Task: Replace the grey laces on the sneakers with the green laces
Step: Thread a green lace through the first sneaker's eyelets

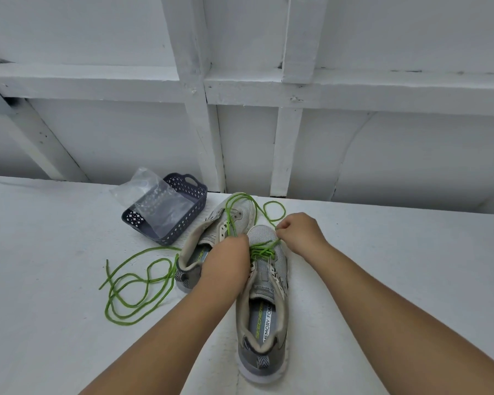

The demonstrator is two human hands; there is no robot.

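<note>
Left hand (226, 260) and right hand (300, 232), at frame centre, are each closed in a pinch on the green lace (261, 250) threaded through the near sneaker (265, 303). A second sneaker (211, 240) lies just left; a loose green lace (134, 283) coils at lower left, below a dark basket (183, 220).

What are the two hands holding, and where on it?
Each hand, left and right, pinches a strand of the green lace being threaded through the near sneaker, close to the front eyelets.
</note>
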